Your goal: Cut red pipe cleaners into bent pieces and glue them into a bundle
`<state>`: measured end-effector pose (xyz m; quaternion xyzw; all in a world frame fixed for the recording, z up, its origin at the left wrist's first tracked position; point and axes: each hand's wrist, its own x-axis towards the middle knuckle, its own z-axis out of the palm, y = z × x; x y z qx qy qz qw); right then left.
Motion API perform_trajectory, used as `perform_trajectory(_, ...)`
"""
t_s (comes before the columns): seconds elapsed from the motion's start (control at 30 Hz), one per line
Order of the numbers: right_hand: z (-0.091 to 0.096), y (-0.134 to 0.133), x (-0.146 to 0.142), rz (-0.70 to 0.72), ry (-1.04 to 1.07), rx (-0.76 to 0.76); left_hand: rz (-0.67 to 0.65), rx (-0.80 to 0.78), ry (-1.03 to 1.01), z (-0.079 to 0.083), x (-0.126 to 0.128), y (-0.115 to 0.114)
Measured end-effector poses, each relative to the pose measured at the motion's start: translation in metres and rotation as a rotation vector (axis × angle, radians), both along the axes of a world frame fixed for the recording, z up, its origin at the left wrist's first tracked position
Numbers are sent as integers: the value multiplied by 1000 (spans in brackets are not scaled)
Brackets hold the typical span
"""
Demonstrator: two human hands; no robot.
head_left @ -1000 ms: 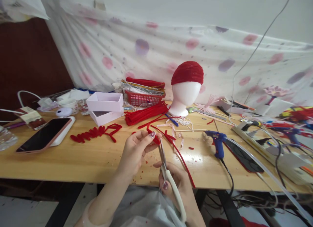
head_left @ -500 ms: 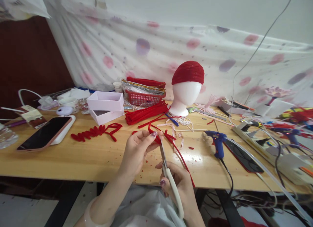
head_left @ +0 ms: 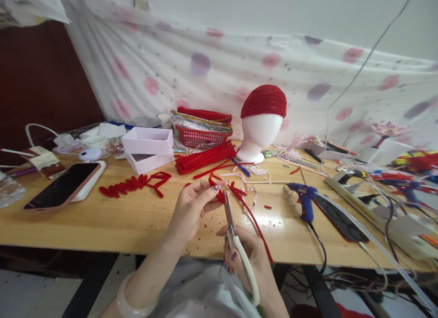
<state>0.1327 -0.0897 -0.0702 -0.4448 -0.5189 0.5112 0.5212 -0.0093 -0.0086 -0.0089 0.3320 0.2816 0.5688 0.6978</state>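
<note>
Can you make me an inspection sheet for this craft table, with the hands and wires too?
Surface: wooden table with red scraps on it.
Job's things: scissors, blades close to a red fuzzy piece; I can't tell if they touch.
Clutter: phone at left, pale boxes, red basket, bundle of red strips, blue glue gun.
Hands: left hand pinches the red fuzzy piece; right hand holds the scissors.
Cables: black cord runs from the blue glue gun; power strip at right has several plugs.
Surroundings: floral sheet hangs behind a white mannequin head with a red covering.
</note>
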Motion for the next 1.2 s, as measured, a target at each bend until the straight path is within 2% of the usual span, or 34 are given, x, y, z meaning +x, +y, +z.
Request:
perform_trajectory(0.27, -4, 1, 6, 29, -28, 7, -7, 6, 18, -1, -1, 0)
perform_trajectory(0.8, -11, 2, 5, -41, -65, -67, -38, 0, -18, -1, -2, 1)
perform_trajectory(1.0, -10, 2, 7, 12, -57, 17, -54, -2, -36, 0, -3, 1)
perform_trajectory(1.2, -15, 2, 11, -7, -108, 12, -76, -14, -18, 2, -4, 0)
